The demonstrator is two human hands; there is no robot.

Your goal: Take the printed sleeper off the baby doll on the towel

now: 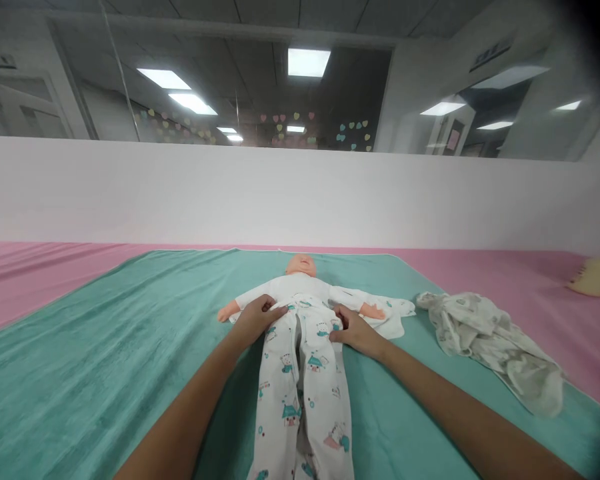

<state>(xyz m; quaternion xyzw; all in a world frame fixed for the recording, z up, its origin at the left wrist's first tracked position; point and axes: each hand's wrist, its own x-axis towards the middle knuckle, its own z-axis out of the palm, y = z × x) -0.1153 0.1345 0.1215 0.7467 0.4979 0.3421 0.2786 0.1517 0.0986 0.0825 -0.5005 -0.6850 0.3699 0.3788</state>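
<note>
Trousers (325, 393), white and printed with teal-roofed houses and small animals, are held at the waist from both sides. Their left edge is clamped between the thumb and curled fingers of the left hand (254, 321), and the opposite edge is pinched by the right hand (363, 333), its thumb set lower than its fingers. The waist is laid over the lower body of a doll (301, 265) placed face up, and the legs are stretched out toward the viewer, cut off by the lower edge of the view — whether the doll's own legs are inside cannot be told. The doll is dressed in a white top (300, 287), its arms spread wide, and beside the right hand a printed garment (394, 327) is partly covered by one arm. Farther right, a crumpled printed cloth (495, 350) is heaped near the border of the green sheet (130, 360), which is spread over a pink cover (25, 273). At the far right a yellowish object (597, 275) is only partly seen. Behind, a white wall (280, 197) is topped by glass, in which bright ceiling lights (309, 63) and heart-shaped notes (365, 123) are seen.
</note>
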